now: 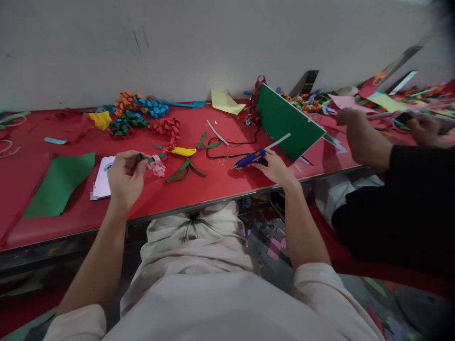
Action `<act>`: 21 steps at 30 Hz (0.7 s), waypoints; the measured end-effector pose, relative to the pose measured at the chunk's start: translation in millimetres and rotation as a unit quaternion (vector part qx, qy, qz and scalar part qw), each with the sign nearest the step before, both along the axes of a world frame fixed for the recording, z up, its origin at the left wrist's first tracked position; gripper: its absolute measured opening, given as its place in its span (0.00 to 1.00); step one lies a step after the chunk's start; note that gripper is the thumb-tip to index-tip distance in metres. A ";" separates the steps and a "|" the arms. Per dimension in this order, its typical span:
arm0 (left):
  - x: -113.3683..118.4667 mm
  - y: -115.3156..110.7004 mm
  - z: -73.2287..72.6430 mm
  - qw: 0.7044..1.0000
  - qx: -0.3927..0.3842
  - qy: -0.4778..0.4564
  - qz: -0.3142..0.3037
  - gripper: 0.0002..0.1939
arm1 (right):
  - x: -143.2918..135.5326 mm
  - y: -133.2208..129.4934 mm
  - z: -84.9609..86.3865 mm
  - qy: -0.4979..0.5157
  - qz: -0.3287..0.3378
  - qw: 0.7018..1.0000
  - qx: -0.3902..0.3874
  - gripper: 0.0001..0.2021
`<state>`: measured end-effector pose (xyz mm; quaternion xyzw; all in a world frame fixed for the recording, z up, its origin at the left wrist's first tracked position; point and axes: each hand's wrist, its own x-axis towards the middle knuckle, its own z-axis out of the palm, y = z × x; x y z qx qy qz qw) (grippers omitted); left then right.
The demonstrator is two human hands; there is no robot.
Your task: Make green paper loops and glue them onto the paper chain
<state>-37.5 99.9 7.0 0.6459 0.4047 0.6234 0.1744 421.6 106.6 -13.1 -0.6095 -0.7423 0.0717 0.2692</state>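
My left hand is closed, its fingertips pinching a green paper stem that carries a curled pink paper flower. In my right hand is a blue hot glue gun, held low over the table with its nozzle towards the left. A whitish glue stick sticks out of its back. Thin green paper strips and a yellow-handled tool lie between my hands. Under my left hand rests a phone, partly covered.
A green board leans upright on the red table. Paper chains lie along the wall. A green sheet is at the left. A black cord runs behind the glue gun. At right, a co-worker's hands reach over paper scraps.
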 end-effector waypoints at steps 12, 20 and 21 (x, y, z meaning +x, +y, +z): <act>3.4 -2.3 -10.2 0.995 -0.065 -0.069 -0.007 0.11 | -15.4 -26.9 4.3 0.097 -0.004 0.992 -0.084 0.21; 12.5 5.6 -14.7 0.939 -0.170 -0.291 -0.067 0.14 | -15.5 -28.3 10.6 0.083 0.049 0.989 -0.112 0.19; 12.5 6.4 -14.7 0.931 -0.177 -0.310 -0.078 0.15 | -15.2 -28.7 11.7 0.095 0.067 0.986 -0.116 0.19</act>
